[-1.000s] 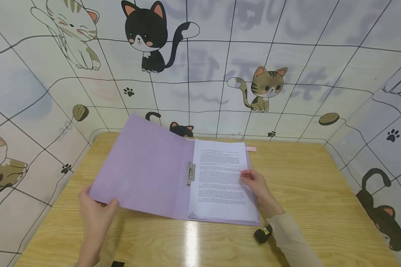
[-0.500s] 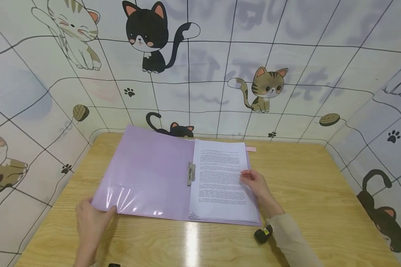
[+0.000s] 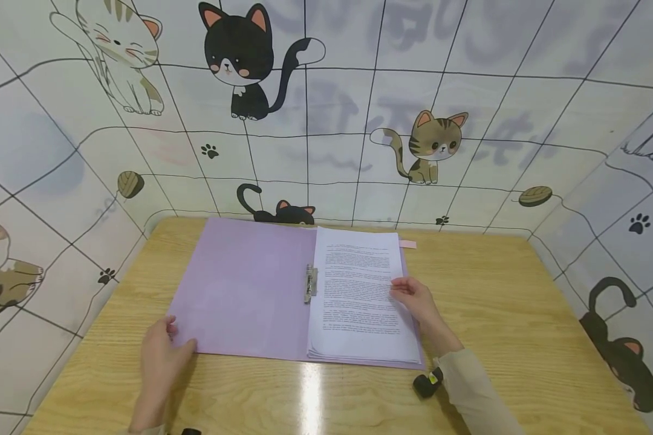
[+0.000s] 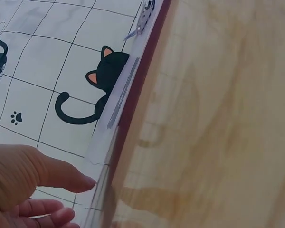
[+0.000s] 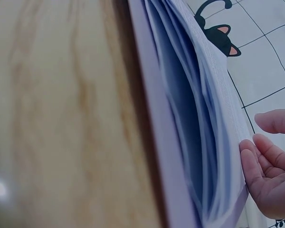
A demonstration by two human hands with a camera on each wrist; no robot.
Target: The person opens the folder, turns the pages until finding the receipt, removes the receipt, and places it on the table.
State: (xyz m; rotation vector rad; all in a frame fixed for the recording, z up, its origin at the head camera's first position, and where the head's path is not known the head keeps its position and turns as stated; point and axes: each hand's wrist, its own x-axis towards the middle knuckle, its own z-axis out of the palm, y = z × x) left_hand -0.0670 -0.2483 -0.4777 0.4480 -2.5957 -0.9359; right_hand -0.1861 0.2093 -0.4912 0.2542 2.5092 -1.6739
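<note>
A purple folder point(image 3: 239, 290) lies spread out on the wooden table, its bare cover flat on the left. On its right half rests a stack of printed sheets point(image 3: 361, 296), and a metal clip point(image 3: 309, 285) sits by the spine. My left hand point(image 3: 162, 356) is at the cover's lower left corner, thumb at the front edge, fingers at the side edge. In the left wrist view the thumb point(image 4: 61, 175) is extended along the folder's edge. My right hand point(image 3: 418, 299) rests at the right edge of the sheets; the right wrist view shows the pages point(image 5: 199, 109) bowed apart at their front edge.
A pink tab point(image 3: 408, 244) sticks out past the folder's upper right. Black wrist cameras show at the right sleeve point(image 3: 428, 383) and at the bottom left. Behind the table point(image 3: 484, 290) stands a wall covering point(image 3: 337, 121) printed with cats.
The folder's cover has come down flat onto the table at the left. My left hand has lowered with it and its fingers have loosened. The right hand keeps its place.
</note>
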